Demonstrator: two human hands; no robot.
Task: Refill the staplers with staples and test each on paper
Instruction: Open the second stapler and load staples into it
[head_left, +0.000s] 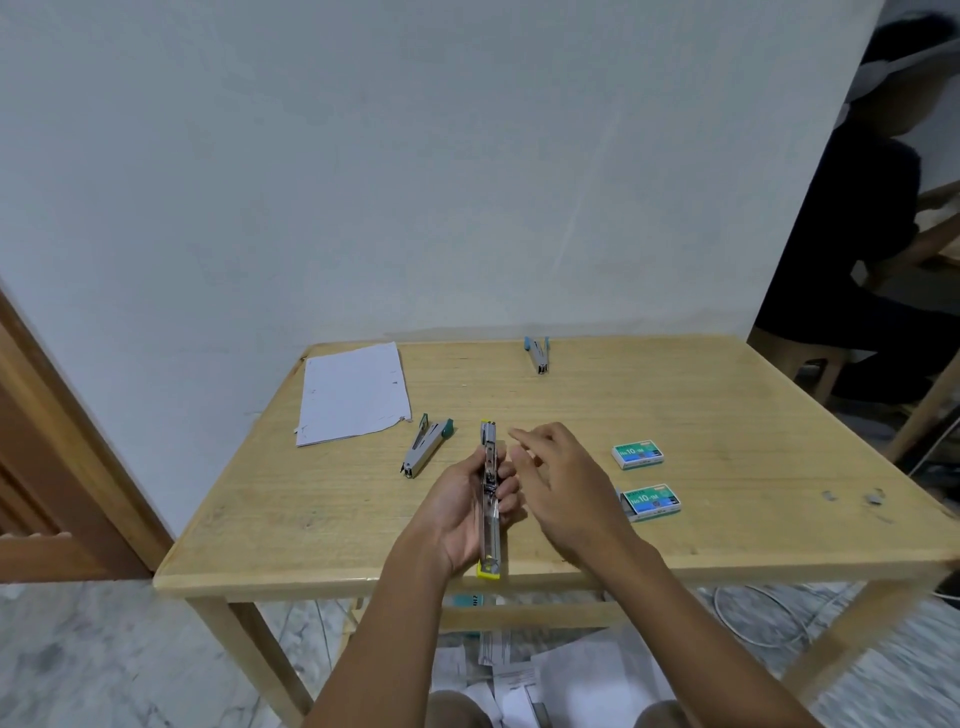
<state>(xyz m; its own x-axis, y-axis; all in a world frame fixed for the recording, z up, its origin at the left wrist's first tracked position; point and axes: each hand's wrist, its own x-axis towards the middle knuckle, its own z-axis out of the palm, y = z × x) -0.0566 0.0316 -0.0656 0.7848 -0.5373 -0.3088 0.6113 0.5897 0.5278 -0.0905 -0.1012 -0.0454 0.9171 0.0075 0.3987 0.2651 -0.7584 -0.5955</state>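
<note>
My left hand grips a yellow stapler, swung fully open and held lengthwise above the table's front edge. Just to the right of it hovers my right hand, fingers loosely extended and holding nothing that I can see. A green stapler lies open on the table to the left. A blue stapler lies at the back. Two green staple boxes sit to the right, one closed and one partly slid open. A stack of white paper lies at the back left.
The wooden table stands against a white wall. Small loose staple strips lie near the right edge. Papers litter the floor under the table. Another person sits at the far right. A wooden door frame is at the left.
</note>
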